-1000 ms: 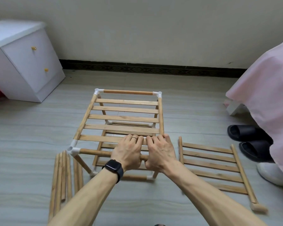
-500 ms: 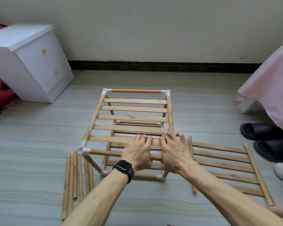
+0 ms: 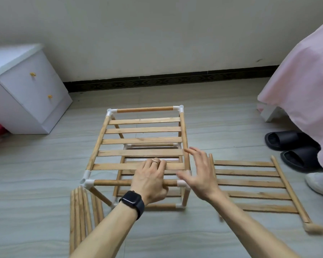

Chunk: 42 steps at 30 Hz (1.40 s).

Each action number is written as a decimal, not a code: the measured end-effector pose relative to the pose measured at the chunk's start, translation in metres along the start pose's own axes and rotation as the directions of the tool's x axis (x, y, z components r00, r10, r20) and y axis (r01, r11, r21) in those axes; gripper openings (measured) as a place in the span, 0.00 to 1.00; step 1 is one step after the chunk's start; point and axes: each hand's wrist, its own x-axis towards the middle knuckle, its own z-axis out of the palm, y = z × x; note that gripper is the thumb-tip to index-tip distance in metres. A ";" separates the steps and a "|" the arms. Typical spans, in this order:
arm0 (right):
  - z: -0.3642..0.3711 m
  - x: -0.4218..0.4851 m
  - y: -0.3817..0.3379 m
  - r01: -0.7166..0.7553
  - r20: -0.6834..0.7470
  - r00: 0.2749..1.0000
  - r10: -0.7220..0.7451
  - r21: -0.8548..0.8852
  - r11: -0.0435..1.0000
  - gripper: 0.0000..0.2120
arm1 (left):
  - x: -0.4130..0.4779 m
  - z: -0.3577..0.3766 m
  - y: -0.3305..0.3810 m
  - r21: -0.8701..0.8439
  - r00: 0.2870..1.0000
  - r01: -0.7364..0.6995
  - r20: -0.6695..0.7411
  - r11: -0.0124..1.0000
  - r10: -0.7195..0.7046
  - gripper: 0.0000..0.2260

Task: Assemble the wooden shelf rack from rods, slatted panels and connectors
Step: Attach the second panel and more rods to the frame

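Wooden slatted rack frame with white connectors (image 3: 144, 140) stands on the floor. My left hand (image 3: 149, 181) presses flat on its front rod (image 3: 112, 182). My right hand (image 3: 201, 175) hovers empty, fingers (image 3: 199, 159) spread. Step, as I judge it: seating the top tier. Next: fetch the loose slatted panel (image 3: 250, 183) alongside.

Presses down flat with the left hand (image 3: 149, 180), centre frame, fingers straight and close together. Holds the right hand (image 3: 199, 174) just right of it, palm down, fingers spread and blurred. Reaches both bare forearms up from the bottom edge.
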 end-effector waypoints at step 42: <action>-0.020 0.003 0.012 0.218 0.080 0.968 -0.238 -0.739 0.638 0.23 | -0.073 0.000 -0.084 0.024 0.960 0.276 0.050 0.961 -0.277 0.19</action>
